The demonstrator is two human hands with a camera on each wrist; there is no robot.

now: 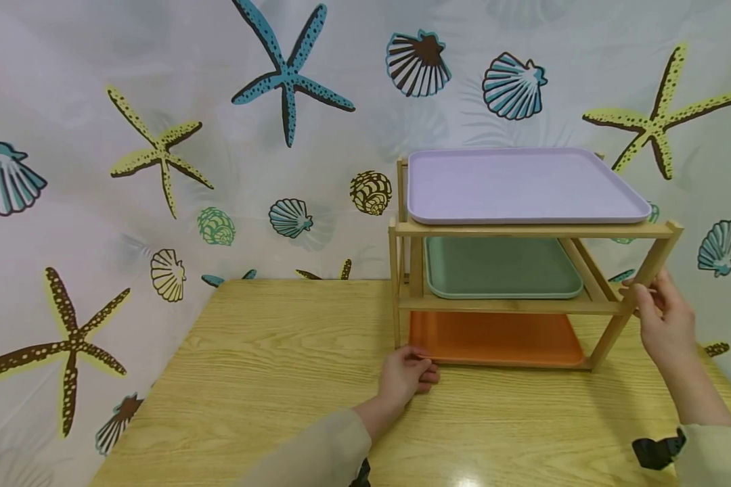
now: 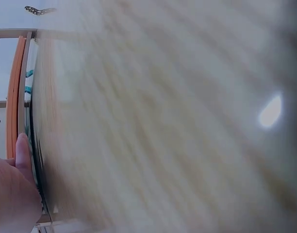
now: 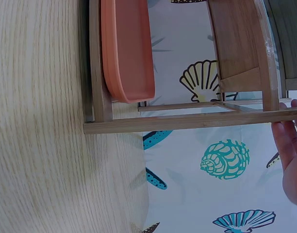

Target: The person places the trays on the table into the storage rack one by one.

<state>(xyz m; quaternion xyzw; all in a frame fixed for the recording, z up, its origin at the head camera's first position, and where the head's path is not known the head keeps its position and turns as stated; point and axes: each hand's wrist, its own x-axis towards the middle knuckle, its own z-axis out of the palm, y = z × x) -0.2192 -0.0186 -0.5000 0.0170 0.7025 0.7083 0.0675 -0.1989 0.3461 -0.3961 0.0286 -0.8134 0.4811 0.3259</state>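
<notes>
A three-tier wooden rack stands on the right part of the table. Its top tier carries a lavender tray, the middle one a green tray, the lowest an orange tray. At the lower left front corner, my left hand holds the bottom rail, with its thumb along the rail in the left wrist view. My right hand grips the slanted right front post near middle height. In the right wrist view, fingertips reach behind that post.
The wood-grain table extends to the left and in front of the rack. Behind it hangs a pale cloth printed with starfish and shells. Most of the left wrist view is blurred tabletop.
</notes>
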